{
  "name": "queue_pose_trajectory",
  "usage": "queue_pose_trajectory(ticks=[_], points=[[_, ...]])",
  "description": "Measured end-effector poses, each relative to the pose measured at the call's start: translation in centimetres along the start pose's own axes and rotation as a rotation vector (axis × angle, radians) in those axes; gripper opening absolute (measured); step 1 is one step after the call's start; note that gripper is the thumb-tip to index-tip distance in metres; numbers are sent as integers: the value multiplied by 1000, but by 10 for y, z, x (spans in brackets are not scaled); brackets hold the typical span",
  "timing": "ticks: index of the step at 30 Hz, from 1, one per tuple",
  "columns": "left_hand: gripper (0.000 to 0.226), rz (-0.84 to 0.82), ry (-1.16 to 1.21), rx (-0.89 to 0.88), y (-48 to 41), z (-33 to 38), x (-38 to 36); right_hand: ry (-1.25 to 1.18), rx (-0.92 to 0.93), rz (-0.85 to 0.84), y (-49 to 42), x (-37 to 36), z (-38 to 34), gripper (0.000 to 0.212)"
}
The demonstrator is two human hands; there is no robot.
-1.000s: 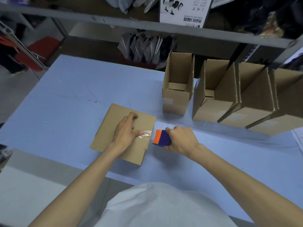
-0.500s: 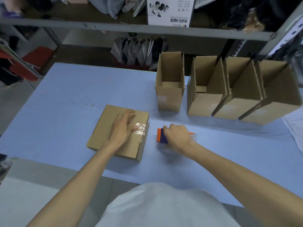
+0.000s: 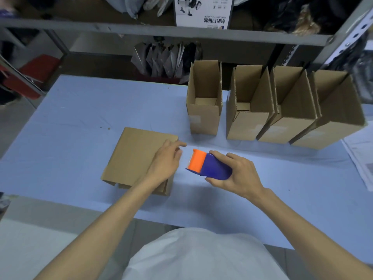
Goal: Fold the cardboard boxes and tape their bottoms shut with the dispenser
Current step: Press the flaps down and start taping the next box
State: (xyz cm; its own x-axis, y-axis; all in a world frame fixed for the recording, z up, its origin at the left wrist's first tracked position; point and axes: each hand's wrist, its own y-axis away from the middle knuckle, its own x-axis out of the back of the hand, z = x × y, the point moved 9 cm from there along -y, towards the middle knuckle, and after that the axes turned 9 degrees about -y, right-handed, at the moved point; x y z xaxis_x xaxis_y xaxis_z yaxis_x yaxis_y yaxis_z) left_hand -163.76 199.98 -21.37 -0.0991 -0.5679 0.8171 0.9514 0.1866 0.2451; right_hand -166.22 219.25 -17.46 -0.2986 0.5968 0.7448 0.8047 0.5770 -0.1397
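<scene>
On the table (image 3: 60, 148): box (image 3: 137, 156) and dispenser (image 3: 210, 166)
Your left grip (image 3: 164, 160) lies released on the box; your right grip (image 3: 238, 174) grasps the dispenser

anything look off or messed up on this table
Nothing spilled or torn. The three right boxes crowd together with flaps overlapping and seem to lean, perhaps only lens distortion; the fourth box stands apart. Small dark specks mark the table close to the near box.
</scene>
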Motion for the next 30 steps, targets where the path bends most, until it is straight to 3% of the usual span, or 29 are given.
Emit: queue_pose_trajectory(ticks=[1, 3, 5, 10, 17, 21, 30], points=[[25, -68, 306, 98, 5, 1, -5, -21, 42, 27, 2, 6, -7, 74], [34, -276, 758, 252, 17, 9, -24, -53, 98, 61, 3, 14, -19, 75], [33, -348, 927, 260, 25, 18, -25, -86, 129, 66, 1, 20, -26, 76], [27, -344, 1034, 187, 32, 21, -12, -169, 173, 66, -1, 28, -39, 78], [43, -383, 1173, 136, 39, 31, 3, -226, 229, 76, -5, 33, -53, 77], [19, -382, 1194, 169, 37, 29, 5, -232, 280, 68, -8, 34, -58, 77], [8, -268, 1089, 195, 32, 20, 12, -237, 258, 41, -8, 27, -51, 77]])
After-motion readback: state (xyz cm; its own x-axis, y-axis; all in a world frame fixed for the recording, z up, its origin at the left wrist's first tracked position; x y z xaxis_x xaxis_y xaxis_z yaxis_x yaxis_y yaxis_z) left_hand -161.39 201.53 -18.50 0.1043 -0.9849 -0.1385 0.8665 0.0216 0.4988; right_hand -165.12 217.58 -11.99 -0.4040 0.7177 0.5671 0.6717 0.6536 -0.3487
